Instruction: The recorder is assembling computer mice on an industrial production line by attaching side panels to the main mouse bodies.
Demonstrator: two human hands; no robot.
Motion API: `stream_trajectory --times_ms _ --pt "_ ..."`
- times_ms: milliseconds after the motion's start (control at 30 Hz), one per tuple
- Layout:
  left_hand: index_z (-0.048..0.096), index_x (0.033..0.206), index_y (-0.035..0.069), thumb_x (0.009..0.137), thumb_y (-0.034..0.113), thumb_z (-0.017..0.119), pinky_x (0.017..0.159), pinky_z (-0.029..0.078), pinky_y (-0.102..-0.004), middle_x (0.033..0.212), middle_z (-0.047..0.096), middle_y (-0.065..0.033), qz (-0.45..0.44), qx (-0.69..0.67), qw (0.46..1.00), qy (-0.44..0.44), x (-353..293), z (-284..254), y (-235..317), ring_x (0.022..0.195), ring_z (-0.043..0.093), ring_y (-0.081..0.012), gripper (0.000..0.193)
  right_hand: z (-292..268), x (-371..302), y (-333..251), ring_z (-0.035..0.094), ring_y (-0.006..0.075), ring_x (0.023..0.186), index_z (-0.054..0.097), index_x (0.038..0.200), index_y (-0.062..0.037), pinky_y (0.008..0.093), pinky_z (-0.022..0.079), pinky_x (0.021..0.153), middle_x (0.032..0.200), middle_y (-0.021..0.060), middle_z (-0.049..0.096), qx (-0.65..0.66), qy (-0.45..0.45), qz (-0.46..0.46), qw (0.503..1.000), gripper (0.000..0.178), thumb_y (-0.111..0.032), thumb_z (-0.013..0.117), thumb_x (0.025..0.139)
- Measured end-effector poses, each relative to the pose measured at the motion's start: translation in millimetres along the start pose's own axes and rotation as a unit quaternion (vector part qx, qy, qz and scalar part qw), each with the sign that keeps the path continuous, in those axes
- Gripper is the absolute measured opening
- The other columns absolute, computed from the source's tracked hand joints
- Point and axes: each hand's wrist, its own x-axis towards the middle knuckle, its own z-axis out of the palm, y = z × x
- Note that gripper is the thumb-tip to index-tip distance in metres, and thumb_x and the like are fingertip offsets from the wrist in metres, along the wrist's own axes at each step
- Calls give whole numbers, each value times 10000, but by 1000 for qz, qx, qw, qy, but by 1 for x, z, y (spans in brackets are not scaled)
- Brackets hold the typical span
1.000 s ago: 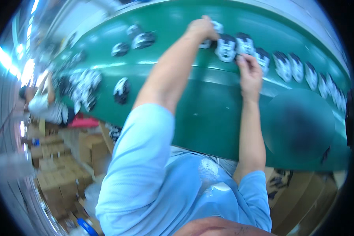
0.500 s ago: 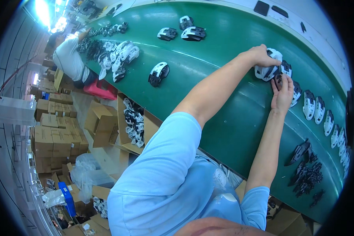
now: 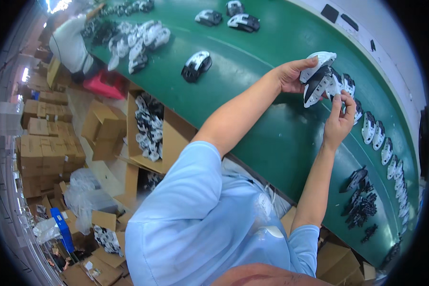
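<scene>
My left hand [image 3: 292,76] grips a black-and-white plastic shell [image 3: 314,88], rounded like a computer mouse. It is tilted above the table, showing its white rim and dark inner parts. At its right edge my right hand [image 3: 339,121] pinches with thumb and fingers, touching the white part there; whether a small piece sits between the fingertips is hidden. Just behind, another such shell [image 3: 348,85] stands on the green table [image 3: 267,128]. From there a curved row of shells [image 3: 368,127] runs down the table's right side.
A black heap of small parts [image 3: 361,205] lies at the right. Several loose shells, such as a white-and-black one [image 3: 196,66], and a pile [image 3: 138,40] lie farther left. A person in white [image 3: 71,45] is at the far left. Open cartons [image 3: 174,136] stand below the table edge.
Both hands have drawn the shell slightly nearer and turned it from lying top-up to showing its inside. The whole view has shifted a little.
</scene>
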Motion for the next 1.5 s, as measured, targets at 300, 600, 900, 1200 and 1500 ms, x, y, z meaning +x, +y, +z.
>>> stream_trajectory --times_ms 300,600,900,1200,1500 --pt "437 1523 74 939 634 651 1009 560 -585 1466 553 -177 259 -60 963 43 -189 9 -5 1303 594 -380 837 58 -76 -82 666 329 1149 706 987 -42 387 555 890 1248 168 659 -108 -273 -194 936 118 -91 767 899" --pt "483 1507 112 752 823 685 1021 494 -539 1488 541 -110 476 -55 844 242 -483 -64 -13 1327 520 -347 1057 178 -147 -143 648 315 1031 733 969 -77 397 524 907 1117 113 669 119 -449 -206 861 127 -142 792 877" --pt "512 1514 195 929 625 682 1133 400 -563 1530 523 -92 267 -35 709 651 -644 -181 66 1368 488 -350 746 65 -120 -91 692 153 845 765 963 -46 297 537 737 917 60 748 73 -326 49 941 100 -135 779 920" --pt "670 1154 -71 1070 257 598 901 573 -389 1160 717 -187 329 532 414 662 -428 -86 136 1012 693 -266 346 -68 -114 -46 669 65 822 734 1082 -10 235 532 720 956 17 748 47 -109 239 964 203 -162 765 951" --pt "483 1518 161 781 116 780 1214 375 -481 1639 381 -130 147 910 350 -165 40 44 43 1484 397 -360 797 -75 -86 -9 642 80 833 722 1051 -15 224 522 740 933 5 707 214 -46 203 954 115 -55 750 946"
